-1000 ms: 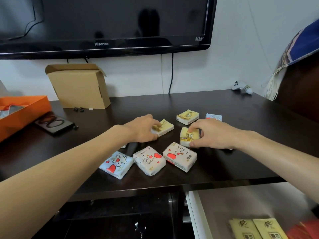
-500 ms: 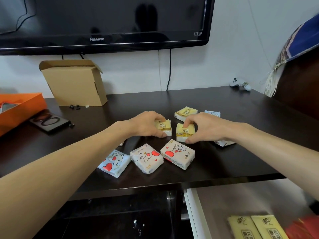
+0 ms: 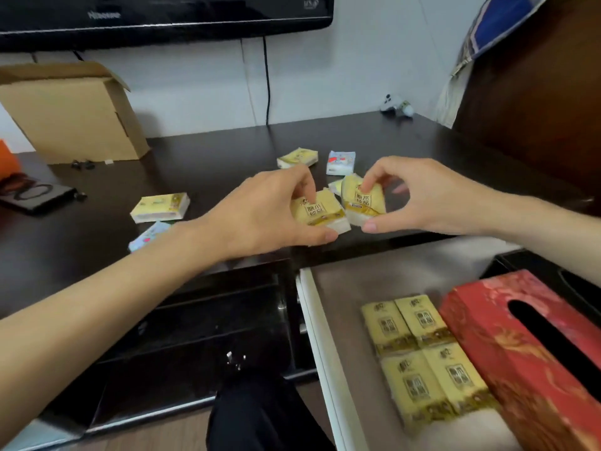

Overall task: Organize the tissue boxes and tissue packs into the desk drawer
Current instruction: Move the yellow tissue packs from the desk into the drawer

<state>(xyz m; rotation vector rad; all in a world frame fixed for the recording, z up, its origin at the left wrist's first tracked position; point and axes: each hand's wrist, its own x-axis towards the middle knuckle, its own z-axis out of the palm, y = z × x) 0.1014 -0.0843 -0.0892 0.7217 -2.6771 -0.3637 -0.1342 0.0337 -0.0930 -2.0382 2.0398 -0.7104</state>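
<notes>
My left hand [image 3: 260,216] grips a yellow tissue pack [image 3: 320,211] and my right hand [image 3: 426,196] grips a second yellow tissue pack [image 3: 364,200]. Both packs are lifted side by side near the front edge of the dark desk [image 3: 201,164]. Below at the right, the open drawer [image 3: 344,294] holds several yellow packs [image 3: 422,349] and a red tissue box [image 3: 533,353]. On the desk lie another yellow pack [image 3: 161,206], a far yellow pack [image 3: 297,157], a white-blue pack [image 3: 340,161] and a light-blue pack [image 3: 149,234] partly hidden by my left forearm.
A cardboard box [image 3: 71,115] stands at the back left, with a black case [image 3: 32,196] in front of it. A TV [image 3: 162,14] hangs above. A white controller [image 3: 396,104] lies at the back right. Dark shelves [image 3: 195,320] sit left of the drawer.
Both hands have lifted their yellow packs off the desk and drawn them toward the front edge. The view has tilted down, showing more of the drawer and the red box.
</notes>
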